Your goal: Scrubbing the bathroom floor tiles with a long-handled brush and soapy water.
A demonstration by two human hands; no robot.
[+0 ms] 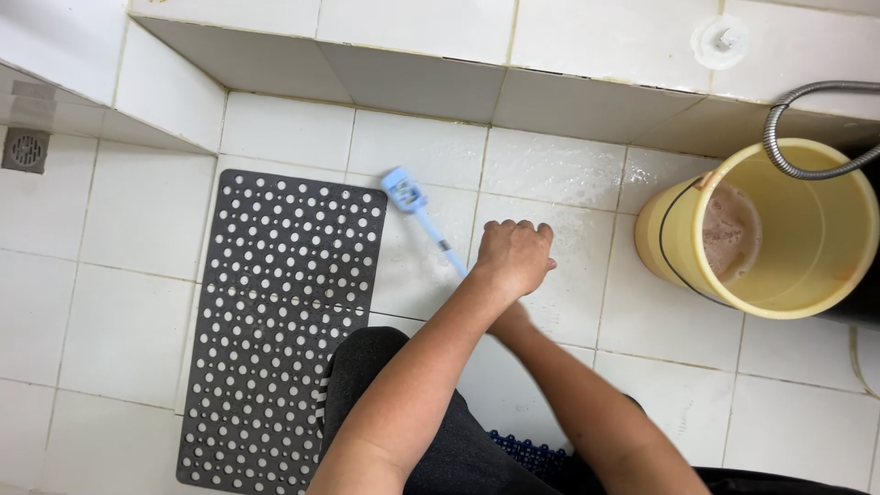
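Both hands stack on the light blue brush, left hand fisted around its handle, right hand's grip hidden beneath, head just beside the black mat; steady downward pressure suits scrubbing.

Left hand fisted (right seemingly hidden).

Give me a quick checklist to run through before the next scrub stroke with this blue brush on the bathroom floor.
1. Grip: left hand closed on the blue brush handle; ok.
2. Right hand: hidden under the left forearm; cannot tell.
3. Brush head on the floor tile, beside the black perforated mat, not on it; ok.
4. Tiles near the brush look wet and foamy; ok.
5. Yellow bucket upright, apart from the brush; ok.
6. Shower hose hangs over the bucket, off the floor; ok.
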